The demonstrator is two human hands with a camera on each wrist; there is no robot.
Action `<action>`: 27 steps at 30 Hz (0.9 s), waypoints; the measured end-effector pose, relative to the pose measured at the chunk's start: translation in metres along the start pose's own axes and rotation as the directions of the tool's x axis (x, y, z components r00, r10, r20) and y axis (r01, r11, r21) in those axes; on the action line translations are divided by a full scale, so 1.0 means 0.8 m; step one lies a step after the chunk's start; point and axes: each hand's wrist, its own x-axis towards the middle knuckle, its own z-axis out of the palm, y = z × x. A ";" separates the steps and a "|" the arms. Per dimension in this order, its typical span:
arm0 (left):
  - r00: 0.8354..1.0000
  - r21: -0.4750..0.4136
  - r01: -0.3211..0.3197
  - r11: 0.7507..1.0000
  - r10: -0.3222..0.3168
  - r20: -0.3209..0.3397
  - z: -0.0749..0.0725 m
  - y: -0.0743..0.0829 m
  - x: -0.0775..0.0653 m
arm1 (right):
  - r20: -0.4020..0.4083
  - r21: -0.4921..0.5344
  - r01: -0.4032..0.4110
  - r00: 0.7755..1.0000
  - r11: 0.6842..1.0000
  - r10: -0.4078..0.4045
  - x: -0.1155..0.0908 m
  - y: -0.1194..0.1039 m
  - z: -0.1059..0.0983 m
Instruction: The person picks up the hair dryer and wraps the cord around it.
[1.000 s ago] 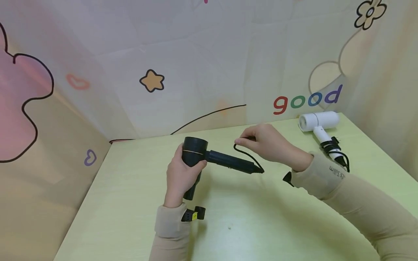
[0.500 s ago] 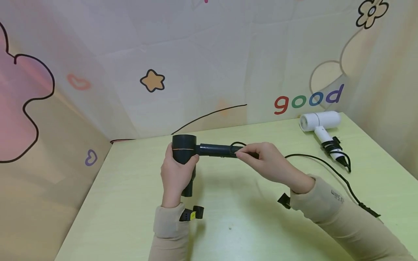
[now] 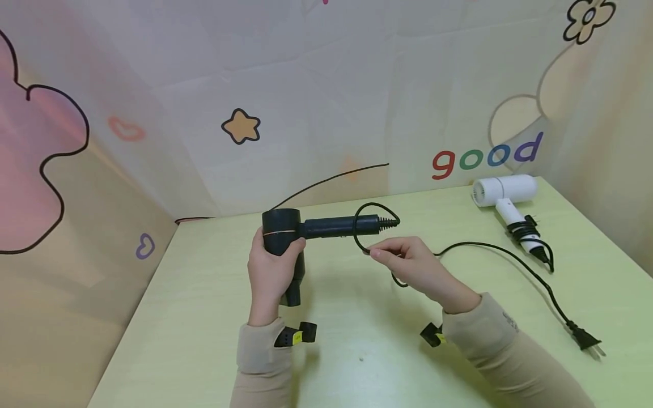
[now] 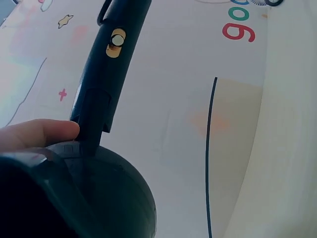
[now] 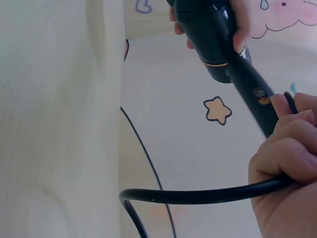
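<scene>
A black hair dryer [image 3: 283,241] with a thin gold ring is held up above the table, its handle [image 3: 336,226] pointing right. My left hand [image 3: 270,275] grips it round the body, thumb near the handle joint. In the left wrist view a switch [image 4: 117,42] shows on the handle. My right hand [image 3: 415,263] pinches the black power cord [image 3: 359,241], which loops once round the handle's end. From that hand the cord runs right across the table to its two-pin plug [image 3: 585,338]. In the right wrist view the cord [image 5: 218,195] passes through the curled fingers.
At the back right of the pale green table [image 3: 194,340] lies a white hair dryer [image 3: 505,190], its black cord [image 3: 525,229] wound round the handle. A printed curtain [image 3: 316,113] hangs behind the table. Each wrist wears a black strap-on camera.
The right hand has brought the cord over the handle and down in front, forming a loop. The cord's plug end has come into view at right. The black dryer has shifted left and levelled.
</scene>
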 end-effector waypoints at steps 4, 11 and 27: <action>0.999 -0.059 0.030 0.998 -0.029 0.032 -0.001 0.000 0.001 | 0.050 0.084 -0.050 0.998 0.995 0.046 0.007 0.011 0.003; 0.993 -0.166 0.086 0.982 -0.070 0.096 -0.001 0.004 0.001 | 0.086 0.086 -0.099 0.992 0.991 0.091 0.019 0.023 0.006; 0.975 -0.211 0.147 0.966 -0.105 0.196 -0.004 0.006 -0.001 | 0.120 0.102 -0.200 0.975 0.974 0.188 0.047 0.037 0.008</action>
